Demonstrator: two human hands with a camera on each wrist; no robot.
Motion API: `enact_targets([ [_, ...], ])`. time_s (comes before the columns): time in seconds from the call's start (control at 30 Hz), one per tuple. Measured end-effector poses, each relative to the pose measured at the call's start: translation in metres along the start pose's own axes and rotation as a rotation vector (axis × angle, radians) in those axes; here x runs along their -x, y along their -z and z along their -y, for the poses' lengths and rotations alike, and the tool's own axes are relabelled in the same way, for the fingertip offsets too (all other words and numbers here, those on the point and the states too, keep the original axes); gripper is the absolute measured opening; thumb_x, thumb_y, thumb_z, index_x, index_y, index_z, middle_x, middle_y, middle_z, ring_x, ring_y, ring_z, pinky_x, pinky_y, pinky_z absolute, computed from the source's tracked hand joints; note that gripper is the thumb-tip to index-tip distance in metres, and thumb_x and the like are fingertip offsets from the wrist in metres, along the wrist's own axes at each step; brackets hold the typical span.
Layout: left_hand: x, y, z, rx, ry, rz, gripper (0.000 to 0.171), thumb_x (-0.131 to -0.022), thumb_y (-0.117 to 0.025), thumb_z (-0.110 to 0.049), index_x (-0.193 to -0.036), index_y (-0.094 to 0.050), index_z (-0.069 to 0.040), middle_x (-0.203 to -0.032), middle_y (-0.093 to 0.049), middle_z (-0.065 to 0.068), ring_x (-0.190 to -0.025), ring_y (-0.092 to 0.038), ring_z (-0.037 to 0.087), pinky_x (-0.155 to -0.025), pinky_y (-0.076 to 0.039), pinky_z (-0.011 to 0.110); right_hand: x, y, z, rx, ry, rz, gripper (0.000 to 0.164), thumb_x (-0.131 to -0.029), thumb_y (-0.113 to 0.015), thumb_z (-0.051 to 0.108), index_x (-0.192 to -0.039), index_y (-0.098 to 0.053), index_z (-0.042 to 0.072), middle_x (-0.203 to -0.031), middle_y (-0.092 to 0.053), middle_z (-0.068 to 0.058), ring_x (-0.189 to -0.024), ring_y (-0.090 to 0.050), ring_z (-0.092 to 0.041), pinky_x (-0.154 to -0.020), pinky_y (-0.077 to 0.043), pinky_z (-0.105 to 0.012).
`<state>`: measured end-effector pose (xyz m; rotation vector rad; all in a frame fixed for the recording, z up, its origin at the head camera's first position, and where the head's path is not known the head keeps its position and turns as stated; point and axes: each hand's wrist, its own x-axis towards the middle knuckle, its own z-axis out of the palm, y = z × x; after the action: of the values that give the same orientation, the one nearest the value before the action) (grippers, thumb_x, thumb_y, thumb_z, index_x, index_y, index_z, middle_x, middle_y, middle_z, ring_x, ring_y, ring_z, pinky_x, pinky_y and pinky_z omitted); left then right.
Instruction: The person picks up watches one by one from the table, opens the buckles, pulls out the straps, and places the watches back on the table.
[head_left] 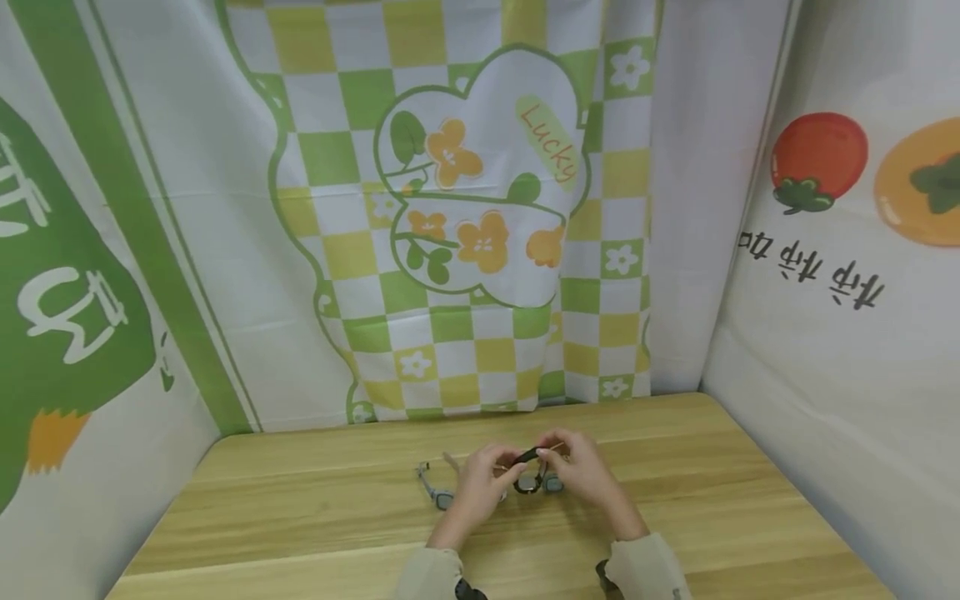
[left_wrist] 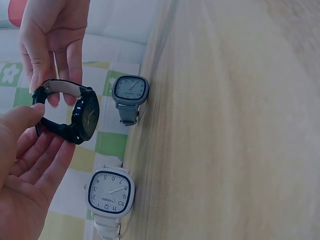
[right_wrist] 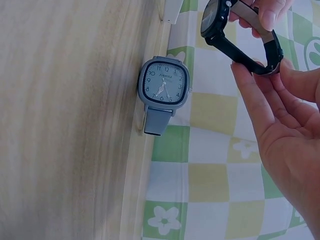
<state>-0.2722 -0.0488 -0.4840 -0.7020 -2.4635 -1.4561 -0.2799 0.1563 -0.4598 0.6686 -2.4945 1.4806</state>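
Observation:
A black wristwatch (left_wrist: 89, 116) is held up off the table, its strap bent round into a loop. My left hand (head_left: 477, 483) pinches the strap between thumb and fingers. On the other side of the loop, my right hand (head_left: 581, 473) grips the strap with its thumb and fingertips. The watch's dial faces away from the palms, and the strap's pale inner side shows. Behind it, a blue-grey square watch (right_wrist: 165, 84) stands on the wooden table. A white square watch (left_wrist: 109, 192) is close to my left hand, mostly hidden by it in the head view.
Left of my left hand, another blue-grey watch (head_left: 442, 498) lies on the wooden table (head_left: 300, 508). A green and yellow checked cloth (head_left: 450, 333) hangs behind the table's far edge. Printed white cloths hang at both sides.

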Motion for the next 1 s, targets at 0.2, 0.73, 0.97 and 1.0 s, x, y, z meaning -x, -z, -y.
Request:
enact_targets([
  [0.2,0.001,0.001,-0.001,0.015,-0.011,-0.014,0.013,-0.101,-0.072,-0.014,-0.107,-0.074,-0.002,-0.104,-0.071,0.008,-0.098,-0.071,0.024,-0.084,-0.063,0.032,0.0,0.001,0.001,0.0,0.034,-0.003,0.005,-0.1,-0.066,-0.005,-0.103,-0.07,-0.007,-0.096,-0.074,-0.02,-0.078,-0.073,-0.03,-0.066,-0.057,-0.023],
  [0.73,-0.003,0.0,-0.003,0.044,-0.027,-0.035,0.014,-0.099,-0.074,-0.012,-0.107,-0.075,-0.001,-0.103,-0.072,0.01,-0.096,-0.072,0.022,-0.082,-0.062,0.029,0.0,0.008,0.002,-0.12,0.019,0.017,0.009,-0.102,-0.063,-0.006,-0.106,-0.067,-0.012,-0.103,-0.071,-0.025,-0.088,-0.074,-0.032,-0.079,-0.065,-0.038],
  [0.97,-0.002,-0.004,-0.004,0.1,-0.007,-0.044,0.014,-0.1,-0.075,-0.014,-0.105,-0.075,-0.001,-0.102,-0.072,0.009,-0.094,-0.07,0.017,-0.081,-0.061,0.026,0.0,0.011,0.001,-0.149,-0.006,0.048,0.015,-0.103,-0.063,-0.002,-0.112,-0.067,-0.013,-0.109,-0.07,-0.026,-0.095,-0.074,-0.037,-0.084,-0.065,-0.041],
  [1.0,-0.003,-0.004,-0.004,0.107,-0.004,-0.045,0.014,-0.1,-0.075,-0.014,-0.105,-0.075,0.0,-0.102,-0.072,0.009,-0.094,-0.07,0.018,-0.082,-0.061,0.026,0.0,0.012,0.002,-0.15,-0.008,0.05,0.015,-0.103,-0.063,-0.001,-0.113,-0.067,-0.012,-0.109,-0.07,-0.026,-0.095,-0.074,-0.038,-0.084,-0.065,-0.04],
])
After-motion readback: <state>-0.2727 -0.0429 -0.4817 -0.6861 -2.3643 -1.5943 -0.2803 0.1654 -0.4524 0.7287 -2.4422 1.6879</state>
